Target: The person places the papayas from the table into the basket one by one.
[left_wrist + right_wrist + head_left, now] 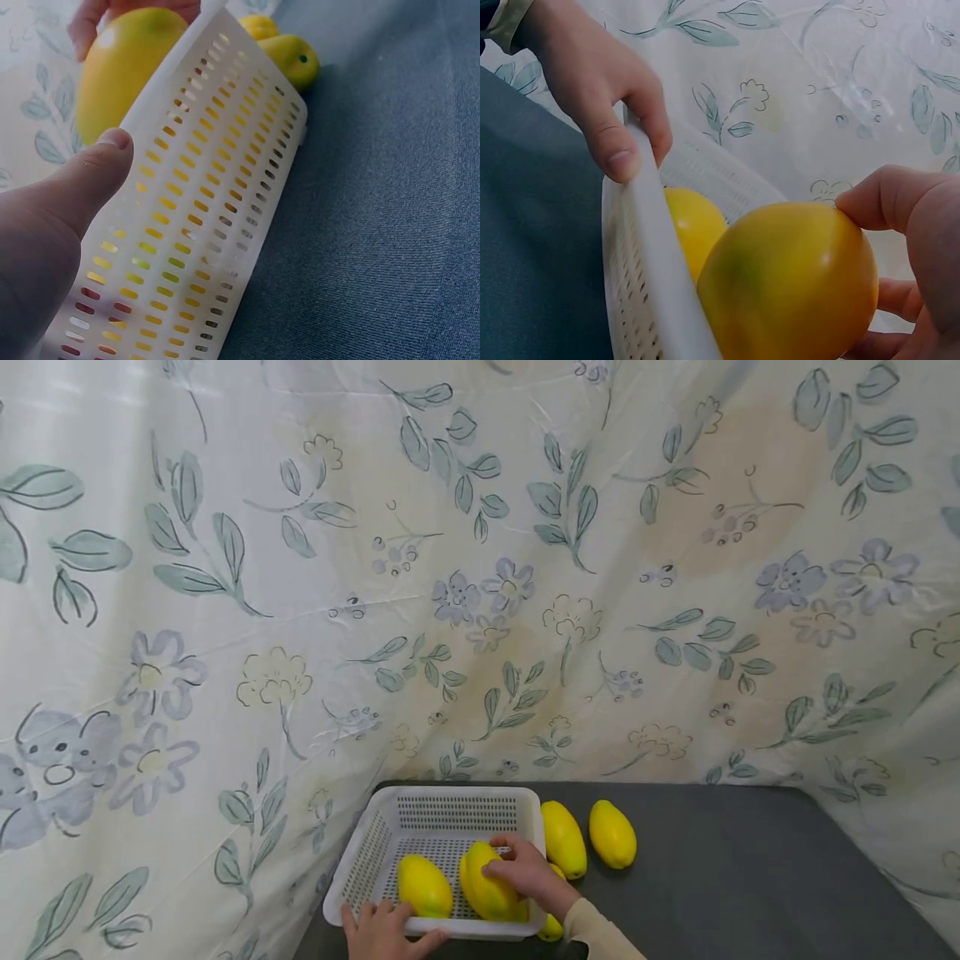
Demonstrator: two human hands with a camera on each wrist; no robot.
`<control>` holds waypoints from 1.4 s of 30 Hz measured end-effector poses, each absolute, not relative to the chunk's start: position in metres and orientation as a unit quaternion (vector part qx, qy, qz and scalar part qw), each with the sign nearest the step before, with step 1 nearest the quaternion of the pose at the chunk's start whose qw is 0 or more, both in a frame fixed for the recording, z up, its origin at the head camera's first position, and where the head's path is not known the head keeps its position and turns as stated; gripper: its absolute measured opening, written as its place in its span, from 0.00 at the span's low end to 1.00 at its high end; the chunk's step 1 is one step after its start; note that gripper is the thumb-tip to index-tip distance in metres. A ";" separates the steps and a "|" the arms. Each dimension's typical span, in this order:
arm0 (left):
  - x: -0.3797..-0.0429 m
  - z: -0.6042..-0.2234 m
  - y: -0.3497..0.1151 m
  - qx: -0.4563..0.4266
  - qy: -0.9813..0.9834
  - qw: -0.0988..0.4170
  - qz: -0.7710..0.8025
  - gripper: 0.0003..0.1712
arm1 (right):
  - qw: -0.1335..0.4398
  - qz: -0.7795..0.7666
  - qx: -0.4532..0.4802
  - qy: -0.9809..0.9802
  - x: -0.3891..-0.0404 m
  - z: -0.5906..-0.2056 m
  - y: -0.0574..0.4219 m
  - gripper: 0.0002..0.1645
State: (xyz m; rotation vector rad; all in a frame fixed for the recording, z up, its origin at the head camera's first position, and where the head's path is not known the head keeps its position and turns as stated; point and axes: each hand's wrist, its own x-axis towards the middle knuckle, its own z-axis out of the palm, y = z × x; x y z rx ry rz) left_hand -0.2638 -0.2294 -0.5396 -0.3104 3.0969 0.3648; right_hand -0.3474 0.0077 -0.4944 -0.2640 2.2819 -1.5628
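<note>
My left hand [386,935] grips the near rim of a white perforated plastic basket [480,930], thumb outside the wall and fingers over the inside. In my right hand [534,875] is a yellow mango [795,277], pinched between thumb and fingers at the basket's near right corner, inside the rim. Another mango [424,887] lies on the basket floor to its left. A further yellow mango [468,870] shows partly behind the held one.
Right of the basket, two mangoes lie on the dark grey tabletop [720,868], one against the wall [562,839] and one farther out [612,835]. More yellow fruit [552,928] peeks out beneath my right wrist. A floral curtain [480,568] hangs behind the table and at its sides.
</note>
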 end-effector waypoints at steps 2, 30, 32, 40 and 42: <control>-0.264 -0.539 -0.229 -0.100 0.988 0.005 0.116 0.48 | 0.183 -0.556 -0.097 0.805 -0.347 -0.496 0.006 0.30; -0.264 -0.536 -0.229 -0.114 0.985 0.040 0.127 0.48 | 0.199 -0.458 -0.133 0.856 -0.352 -0.527 -0.017 0.32; -0.264 -0.535 -0.228 -0.118 0.983 0.045 0.134 0.49 | 0.203 -0.456 -0.136 0.856 -0.351 -0.527 -0.018 0.32; -0.264 -0.534 -0.228 -0.116 0.984 0.035 0.130 0.49 | 0.197 -0.483 -0.108 0.846 -0.352 -0.520 -0.015 0.33; -0.264 -0.535 -0.228 -0.116 0.984 0.034 0.127 0.49 | 0.177 -0.501 -0.106 0.840 -0.352 -0.517 -0.011 0.32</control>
